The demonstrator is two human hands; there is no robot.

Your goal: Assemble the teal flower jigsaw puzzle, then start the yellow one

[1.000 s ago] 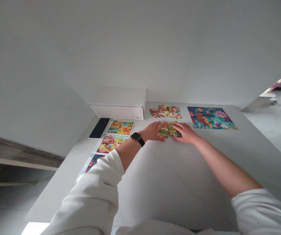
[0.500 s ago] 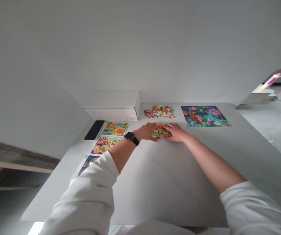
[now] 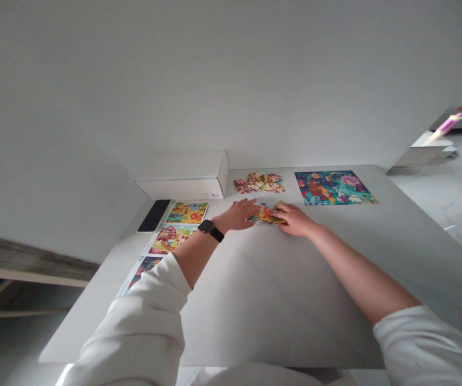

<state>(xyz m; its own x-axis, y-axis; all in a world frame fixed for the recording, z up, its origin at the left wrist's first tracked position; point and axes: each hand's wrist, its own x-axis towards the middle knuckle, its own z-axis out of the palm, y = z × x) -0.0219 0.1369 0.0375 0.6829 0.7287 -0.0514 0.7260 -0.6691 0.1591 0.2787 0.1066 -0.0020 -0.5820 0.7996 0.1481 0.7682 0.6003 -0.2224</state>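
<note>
A small heap of yellow, green and orange jigsaw puzzle pieces (image 3: 265, 215) lies on the white table between my two hands. On its left side, my left hand (image 3: 239, 215) rests with fingers stretched out and touching the pieces; a black watch (image 3: 211, 230) circles that wrist. My right hand (image 3: 295, 220) lies over the heap's right edge, fingers extended and covering some pieces. Behind them sits a second pile of pink and red puzzle pieces (image 3: 260, 183). To the right is an assembled dark-blue puzzle (image 3: 335, 187).
A white box (image 3: 180, 182) stands against the wall at the back left. In front of it are a black phone (image 3: 154, 215) and a sheet of printed pictures (image 3: 170, 239). The white table (image 3: 271, 300) ends close to my body.
My hands have moved apart, the left slightly left and the right slightly right. The heap between them is more spread out. The camera view has shifted slightly.
</note>
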